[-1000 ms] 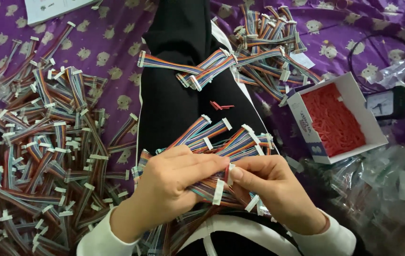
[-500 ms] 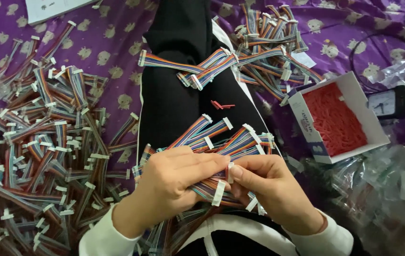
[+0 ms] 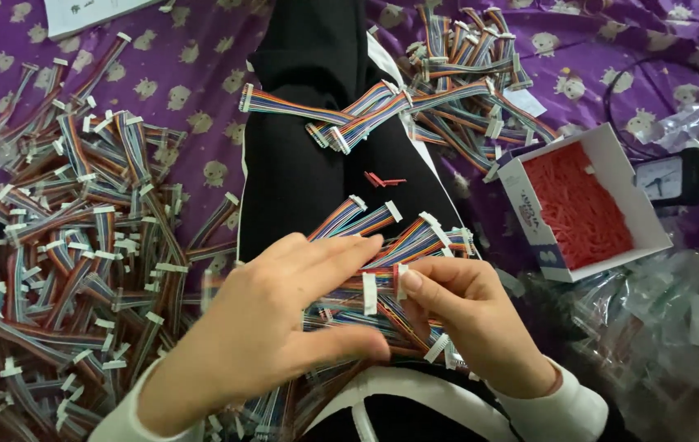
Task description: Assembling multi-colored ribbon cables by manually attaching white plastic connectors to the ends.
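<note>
The person's lap [image 3: 300, 188] runs from six to twelve o'clock, with a bundle of ribbon cables [image 3: 382, 282] on it under both hands. A cable heap [image 3: 63, 245] lies at nine o'clock. An open box [image 3: 583, 205] sits at three o'clock, and a second cable pile [image 3: 472, 82] at one o'clock.

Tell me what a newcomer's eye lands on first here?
Probably the left hand and right hand at bottom centre, pinching a bundle of rainbow ribbon cables with white connectors over the lap. Next, the big heap of the same cables on the purple cloth at left, and the white box of red pieces at right.
</note>
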